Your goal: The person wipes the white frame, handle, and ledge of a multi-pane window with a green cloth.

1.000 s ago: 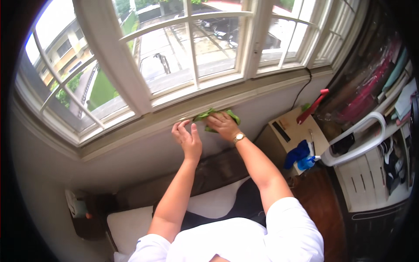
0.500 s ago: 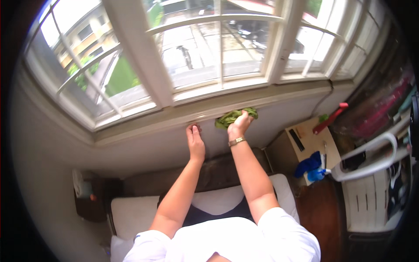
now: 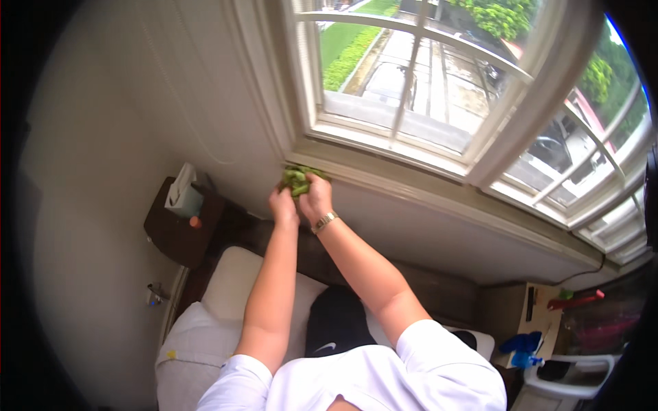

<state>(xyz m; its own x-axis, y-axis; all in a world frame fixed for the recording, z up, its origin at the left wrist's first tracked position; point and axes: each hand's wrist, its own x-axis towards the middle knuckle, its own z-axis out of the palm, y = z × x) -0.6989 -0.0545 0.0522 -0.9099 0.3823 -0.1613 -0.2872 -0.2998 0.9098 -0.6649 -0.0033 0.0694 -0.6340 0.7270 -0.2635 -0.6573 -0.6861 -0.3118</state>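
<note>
A crumpled green cloth is bunched against the left end of the white window sill, at the corner by the wall. My right hand, with a metal-banded watch on its wrist, is closed on the cloth from the right. Close beside it, my left hand has its fingers curled at the cloth's lower left edge; its fingertips are partly hidden. Both arms reach forward and slightly left. The window sill runs from the cloth toward the right, under the paned window.
A dark wall shelf at left holds a tissue box. Below me lie a white pillow and bedding. At right stand a light wooden cabinet with blue items, a red-handled tool and a white plastic chair. A beaded cord hangs upper left.
My right hand has carried the green cloth left along the sill to the corner. My left hand, earlier apart on the sill, is now at the cloth. The view has turned left.
</note>
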